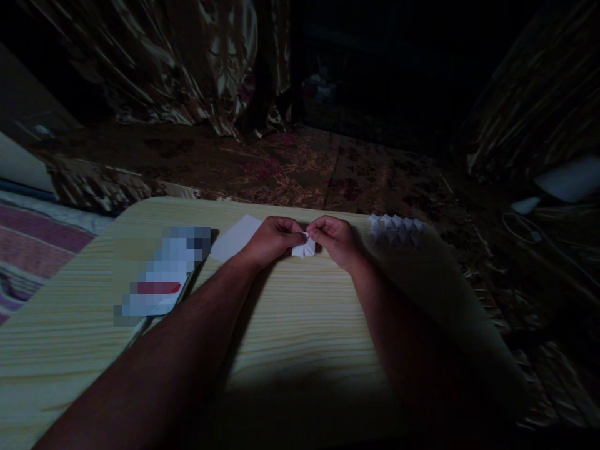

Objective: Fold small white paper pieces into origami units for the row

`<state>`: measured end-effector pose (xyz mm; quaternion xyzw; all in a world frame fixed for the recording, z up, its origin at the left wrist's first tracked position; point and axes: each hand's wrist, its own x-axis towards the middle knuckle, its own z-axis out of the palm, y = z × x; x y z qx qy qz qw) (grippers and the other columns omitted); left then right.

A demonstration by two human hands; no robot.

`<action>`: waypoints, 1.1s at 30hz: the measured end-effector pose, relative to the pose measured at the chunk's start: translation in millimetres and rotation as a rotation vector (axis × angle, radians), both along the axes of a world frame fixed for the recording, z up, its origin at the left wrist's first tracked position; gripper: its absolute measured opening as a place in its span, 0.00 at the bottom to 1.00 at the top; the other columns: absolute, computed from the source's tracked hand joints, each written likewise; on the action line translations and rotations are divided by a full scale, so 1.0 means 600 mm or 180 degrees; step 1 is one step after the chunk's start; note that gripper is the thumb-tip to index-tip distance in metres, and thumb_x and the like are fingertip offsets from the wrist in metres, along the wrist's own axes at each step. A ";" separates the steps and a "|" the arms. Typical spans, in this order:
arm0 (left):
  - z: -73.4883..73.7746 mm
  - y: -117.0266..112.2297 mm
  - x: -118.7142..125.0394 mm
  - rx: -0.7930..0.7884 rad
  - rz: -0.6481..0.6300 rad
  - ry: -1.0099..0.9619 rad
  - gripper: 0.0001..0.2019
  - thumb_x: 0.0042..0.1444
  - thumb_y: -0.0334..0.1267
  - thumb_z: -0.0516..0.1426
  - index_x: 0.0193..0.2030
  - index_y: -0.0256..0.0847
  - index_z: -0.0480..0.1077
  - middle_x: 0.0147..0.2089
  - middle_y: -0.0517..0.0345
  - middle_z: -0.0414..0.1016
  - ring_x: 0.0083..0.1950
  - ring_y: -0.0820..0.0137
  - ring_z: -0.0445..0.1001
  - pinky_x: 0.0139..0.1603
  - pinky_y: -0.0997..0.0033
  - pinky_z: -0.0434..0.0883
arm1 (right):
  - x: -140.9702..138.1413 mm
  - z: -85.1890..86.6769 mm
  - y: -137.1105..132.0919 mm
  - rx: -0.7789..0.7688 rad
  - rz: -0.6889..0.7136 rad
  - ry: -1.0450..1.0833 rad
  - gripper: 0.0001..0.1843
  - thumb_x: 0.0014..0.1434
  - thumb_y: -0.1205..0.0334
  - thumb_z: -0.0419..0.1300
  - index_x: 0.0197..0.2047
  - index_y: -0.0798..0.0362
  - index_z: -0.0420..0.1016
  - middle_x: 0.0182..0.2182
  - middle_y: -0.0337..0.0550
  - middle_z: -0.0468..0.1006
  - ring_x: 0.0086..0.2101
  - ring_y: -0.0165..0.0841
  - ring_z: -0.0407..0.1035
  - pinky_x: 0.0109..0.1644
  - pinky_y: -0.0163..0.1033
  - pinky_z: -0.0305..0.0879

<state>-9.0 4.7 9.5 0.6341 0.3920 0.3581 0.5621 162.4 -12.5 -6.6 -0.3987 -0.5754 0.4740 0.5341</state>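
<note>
Between my two hands is a small piece of folded white paper (304, 247), creased into pleats along its lower side. My left hand (277, 237) pinches its upper left part between thumb and fingers. From the other side, my right hand (334, 237) grips the top right of the same paper with its fingertips. Both hands hover at or just above the far part of the table; I cannot tell if they rest on it. White sheets of paper (235, 237) lie beside my left hand. To the right stand several small folded white paper pieces (396, 229) in rows.
The pale wooden table (300, 325) has rounded corners. On its left lies a blurred-out flat item (162, 275) with a red mark. A patterned cloth ledge (290, 165) and curtains (210, 69) rise behind. A white lamp-like object (569, 180) and cable are at right.
</note>
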 end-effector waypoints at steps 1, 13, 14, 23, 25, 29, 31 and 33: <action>0.000 0.000 0.000 0.0006 0.0010 0.0000 0.10 0.45 0.41 0.62 0.24 0.36 0.71 0.15 0.63 0.63 0.17 0.79 0.56 0.19 0.76 0.50 | 0.000 -0.001 0.000 -0.0006 0.0006 -0.0011 0.13 0.48 0.54 0.66 0.31 0.54 0.73 0.27 0.39 0.76 0.27 0.27 0.67 0.30 0.33 0.65; -0.007 -0.001 0.003 0.0032 0.0119 0.0060 0.09 0.43 0.39 0.63 0.24 0.35 0.70 0.17 0.63 0.65 0.17 0.79 0.58 0.19 0.78 0.52 | -0.002 -0.002 0.003 -0.0112 -0.0014 -0.0095 0.11 0.48 0.56 0.65 0.30 0.54 0.72 0.25 0.37 0.73 0.24 0.25 0.66 0.27 0.31 0.62; -0.007 -0.001 0.003 0.0042 0.0126 0.0050 0.09 0.43 0.39 0.63 0.24 0.35 0.70 0.17 0.63 0.66 0.17 0.79 0.58 0.19 0.78 0.52 | -0.003 -0.002 0.004 -0.0117 -0.0042 -0.0113 0.11 0.48 0.56 0.65 0.30 0.54 0.72 0.25 0.37 0.73 0.24 0.26 0.66 0.27 0.31 0.62; -0.008 -0.003 0.005 0.0147 0.0131 0.0063 0.09 0.43 0.39 0.63 0.25 0.35 0.71 0.18 0.62 0.67 0.19 0.79 0.60 0.20 0.78 0.55 | -0.005 -0.003 0.003 -0.0099 -0.0227 -0.0227 0.09 0.48 0.58 0.64 0.30 0.55 0.73 0.26 0.38 0.76 0.25 0.26 0.68 0.27 0.31 0.63; -0.010 -0.001 0.004 0.0163 0.0120 0.0063 0.09 0.43 0.39 0.63 0.25 0.35 0.71 0.18 0.62 0.67 0.19 0.78 0.60 0.20 0.78 0.56 | -0.006 -0.003 0.003 -0.0098 -0.0246 -0.0225 0.08 0.49 0.58 0.64 0.30 0.54 0.73 0.26 0.38 0.76 0.26 0.27 0.68 0.27 0.31 0.63; -0.010 -0.001 0.004 0.0157 0.0096 0.0109 0.09 0.44 0.39 0.62 0.25 0.35 0.71 0.18 0.62 0.67 0.19 0.78 0.60 0.20 0.78 0.55 | -0.007 -0.002 0.002 -0.0090 -0.0274 -0.0203 0.07 0.48 0.60 0.63 0.30 0.54 0.73 0.26 0.38 0.76 0.25 0.26 0.68 0.28 0.31 0.64; -0.008 -0.003 0.005 0.0172 0.0115 0.0120 0.10 0.45 0.41 0.62 0.26 0.35 0.71 0.19 0.62 0.67 0.19 0.78 0.60 0.19 0.78 0.55 | -0.006 -0.002 0.002 -0.0059 -0.0297 -0.0222 0.06 0.48 0.61 0.63 0.30 0.55 0.73 0.26 0.38 0.76 0.26 0.27 0.69 0.29 0.32 0.64; -0.006 -0.006 0.008 0.0186 0.0146 0.0100 0.11 0.44 0.41 0.63 0.26 0.35 0.71 0.19 0.61 0.68 0.19 0.78 0.61 0.20 0.78 0.56 | -0.005 -0.001 0.003 -0.0026 -0.0334 -0.0241 0.06 0.48 0.61 0.63 0.30 0.55 0.73 0.26 0.39 0.76 0.27 0.28 0.69 0.30 0.32 0.65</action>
